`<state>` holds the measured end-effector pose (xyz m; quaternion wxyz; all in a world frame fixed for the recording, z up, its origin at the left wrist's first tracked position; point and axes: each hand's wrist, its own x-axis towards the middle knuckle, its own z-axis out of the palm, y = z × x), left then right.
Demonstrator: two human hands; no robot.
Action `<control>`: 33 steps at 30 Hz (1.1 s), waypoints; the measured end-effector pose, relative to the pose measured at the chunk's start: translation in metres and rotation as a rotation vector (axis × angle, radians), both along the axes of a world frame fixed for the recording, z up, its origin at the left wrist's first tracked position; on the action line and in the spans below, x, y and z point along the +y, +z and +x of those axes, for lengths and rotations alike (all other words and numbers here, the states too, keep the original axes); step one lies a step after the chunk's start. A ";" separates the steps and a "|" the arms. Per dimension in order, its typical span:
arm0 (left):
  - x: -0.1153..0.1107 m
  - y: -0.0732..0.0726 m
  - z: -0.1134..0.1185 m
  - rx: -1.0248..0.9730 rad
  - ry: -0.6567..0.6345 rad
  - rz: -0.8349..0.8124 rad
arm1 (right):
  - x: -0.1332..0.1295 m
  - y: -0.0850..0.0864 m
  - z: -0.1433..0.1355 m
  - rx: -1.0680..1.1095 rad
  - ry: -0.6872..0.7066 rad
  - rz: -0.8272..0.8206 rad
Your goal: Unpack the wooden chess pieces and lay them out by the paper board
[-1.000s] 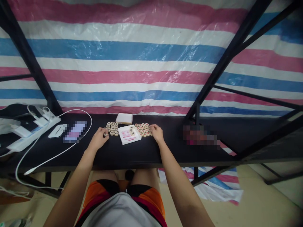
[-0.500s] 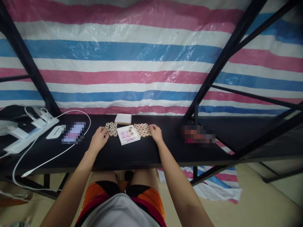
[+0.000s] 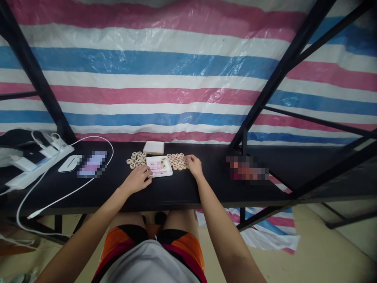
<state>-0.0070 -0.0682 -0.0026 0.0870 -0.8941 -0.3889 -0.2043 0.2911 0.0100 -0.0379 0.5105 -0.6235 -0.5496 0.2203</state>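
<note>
On the black tabletop lies a shallow white open box, with pink grid lines on its inside and a few round pieces in its right part. My left hand has its fingers and thumb around the box's near left corner. Left of the box is a cluster of black-marked Chinese chess pieces. Red-marked Chinese chess pieces sit close together on the right. My right hand is closed at the right end of that red group, fingertips on an outer piece; its grip is partly hidden.
A white lid lies behind the box. To the left are a phone, a white flat device, a white cable and a power strip. A blurred reddish item lies right. Black frame posts flank the table.
My left hand has left the black-marked pieces and moved right to the box's near left corner. The box has turned straighter. My right hand stays at the red-marked pieces.
</note>
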 end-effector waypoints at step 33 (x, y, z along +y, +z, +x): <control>0.100 -0.007 -0.101 -0.469 0.564 -0.249 | 0.003 -0.003 0.002 -0.046 0.008 0.012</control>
